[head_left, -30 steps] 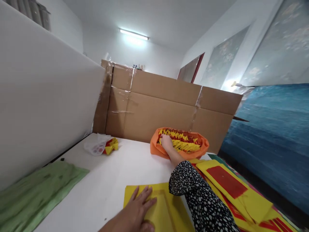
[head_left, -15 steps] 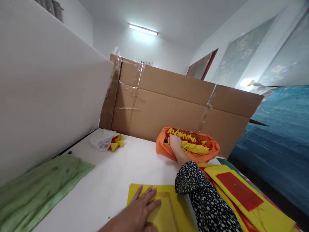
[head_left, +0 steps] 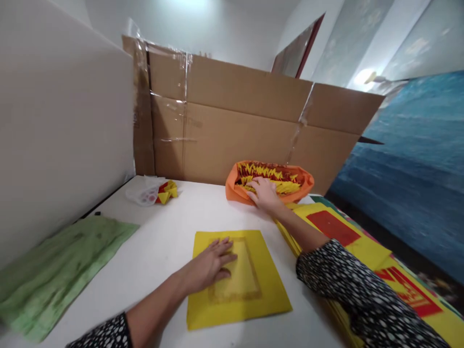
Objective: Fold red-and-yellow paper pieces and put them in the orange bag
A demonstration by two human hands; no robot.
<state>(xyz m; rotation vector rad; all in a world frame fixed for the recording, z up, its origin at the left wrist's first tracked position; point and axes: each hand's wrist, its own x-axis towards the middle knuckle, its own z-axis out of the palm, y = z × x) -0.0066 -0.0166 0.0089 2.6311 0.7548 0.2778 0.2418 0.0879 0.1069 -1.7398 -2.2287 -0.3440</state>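
A yellow sheet or stack with a brownish rectangular outline lies on the white table. Flat on its upper left part rests my left hand, fingers spread and holding nothing. My right hand is over the near edge of an orange cloth bag, its fingers apart and nothing seen in them. Many pointed yellow and red folded pieces fill the bag.
Yellow pieces with red patches are piled at the right. A green cloth lies at the left. Behind it are a clear plastic bag and a yellow and red folded piece. Cardboard stands along the back.
My right hand has drawn back slightly from inside the orange bag, and its fingers have opened. The view has tilted down, showing more of the yellow sheet and my left forearm.
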